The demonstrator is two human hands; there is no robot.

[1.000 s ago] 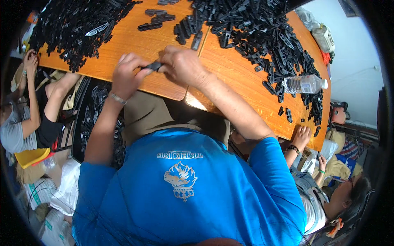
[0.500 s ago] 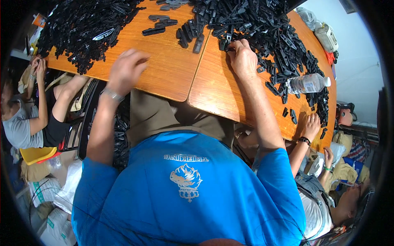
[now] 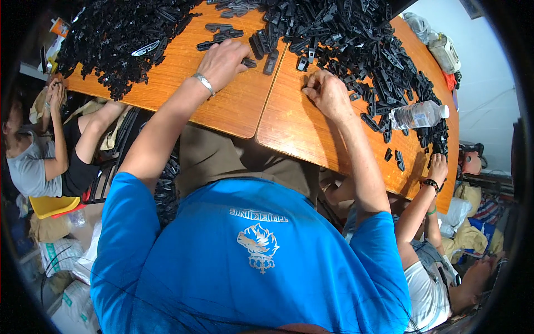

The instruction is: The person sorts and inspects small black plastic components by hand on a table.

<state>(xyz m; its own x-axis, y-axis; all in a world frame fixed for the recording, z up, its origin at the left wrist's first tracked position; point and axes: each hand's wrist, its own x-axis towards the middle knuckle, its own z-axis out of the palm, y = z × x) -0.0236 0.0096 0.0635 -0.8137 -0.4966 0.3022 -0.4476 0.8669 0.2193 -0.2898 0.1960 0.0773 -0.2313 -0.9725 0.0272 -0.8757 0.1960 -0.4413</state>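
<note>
My left hand rests on the wooden table, its fingers closed on a long black plastic piece that pokes out by the fingertips. Beside it stands a small row of similar black pieces, and beyond the knuckles lie a few loose black pieces. Over the right-hand table section, my right hand is curled, thumb and forefinger pinched together. What sits in that pinch, if anything, is too small to make out. The large heap of black pieces spreads just past it.
A second heap of smaller black parts covers the far left, with a silvery piece on it. A clear plastic bottle lies on the right heap. Other people sit at both sides; one person's hand reaches the table's right edge.
My left hand has moved right and forward from the table's near edge, closing on a black piece from the row. My right hand has drawn back slightly from the heap.
</note>
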